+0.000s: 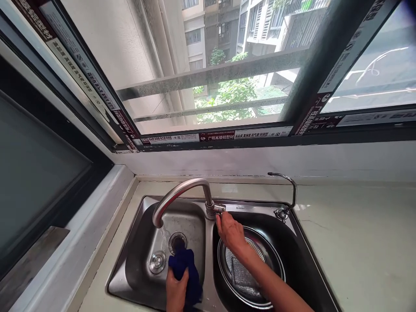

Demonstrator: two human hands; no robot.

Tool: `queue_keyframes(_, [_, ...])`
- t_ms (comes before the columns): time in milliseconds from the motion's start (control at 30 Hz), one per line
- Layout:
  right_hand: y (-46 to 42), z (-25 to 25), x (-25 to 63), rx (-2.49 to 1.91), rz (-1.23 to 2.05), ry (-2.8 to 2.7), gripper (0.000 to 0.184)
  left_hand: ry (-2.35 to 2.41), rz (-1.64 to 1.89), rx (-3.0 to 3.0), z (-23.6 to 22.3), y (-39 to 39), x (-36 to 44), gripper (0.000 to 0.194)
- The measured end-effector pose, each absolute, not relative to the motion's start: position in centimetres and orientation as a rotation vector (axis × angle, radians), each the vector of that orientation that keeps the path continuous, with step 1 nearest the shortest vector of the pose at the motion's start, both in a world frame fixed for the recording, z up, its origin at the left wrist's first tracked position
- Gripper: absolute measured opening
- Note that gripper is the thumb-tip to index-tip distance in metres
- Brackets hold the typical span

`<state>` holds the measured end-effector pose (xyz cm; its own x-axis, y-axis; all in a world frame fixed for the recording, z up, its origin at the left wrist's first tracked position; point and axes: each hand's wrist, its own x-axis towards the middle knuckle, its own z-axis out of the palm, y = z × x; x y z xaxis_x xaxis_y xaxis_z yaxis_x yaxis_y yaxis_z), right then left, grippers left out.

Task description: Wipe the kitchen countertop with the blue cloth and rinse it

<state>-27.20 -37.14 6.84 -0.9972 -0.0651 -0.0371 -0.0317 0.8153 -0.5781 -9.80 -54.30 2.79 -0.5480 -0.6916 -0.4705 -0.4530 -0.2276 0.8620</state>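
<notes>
L hand (177, 288): grips blue cloth (184, 269) | R hand (230, 230): on faucet handle (220, 208), grip unclear

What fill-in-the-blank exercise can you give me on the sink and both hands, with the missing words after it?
The left hand holds a cloth whose colour is ____.
The hand at the tall faucet is the ____ one.
In the double sink, the small round strainer lies on the ____ side.

Missing words: blue; right; left.
</notes>
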Motion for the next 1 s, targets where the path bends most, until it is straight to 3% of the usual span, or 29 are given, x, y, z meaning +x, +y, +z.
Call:
queue_keyframes(100, [-36.7, 6.5, -23.6, -0.192, -1.264, 2.618, 0.034, -1.959, -1.673, 1.229, 5.1, -54.3, -10.1, 0.050])
queue_keyframes(200, [-38.1, 5.0, -17.9, -0.077, -1.629, 1.784, 0.050, -2.139, -1.423, 1.093, 7.2, -54.5, -10.1, 0.051])
queue_keyframes(267, [-39.6, 4.1, -14.3, 0.148, -1.701, 1.305, 0.059, -2.238, -1.341, 1.075, 8.3, -54.6, -10.1, 0.054])
queue_keyframes(400, [-42.1, 4.1, -10.8, 0.113, -1.741, 0.561, 0.071, -2.278, -1.329, 1.130, 10.0, -54.5, -9.6, 0.065])
queue_keyframes(633, [-42.0, 6.3, -12.0, 0.308, -1.872, 0.427, 0.060, -2.304, -1.609, 1.001, 7.2, -52.5, -5.3, 0.060])
queue_keyframes(833, [-41.2, 5.9, -10.1, 0.304, -1.844, 0.568, 0.033, -2.549, -1.249, 0.849, 5.2, -51.5, -2.7, 0.060])
queue_keyframes(900, [-41.2, 5.7, -10.1, 0.331, -1.809, 0.585, 0.030, -2.521, -1.471, 0.776, 6.0, -53.0, -2.5, 0.054])
queue_keyframes(1000, [-41.0, 5.8, -10.8, 0.462, -1.757, 0.626, 0.030, -2.010, -2.168, 0.769, 6.8, -55.6, -2.3, 0.049])
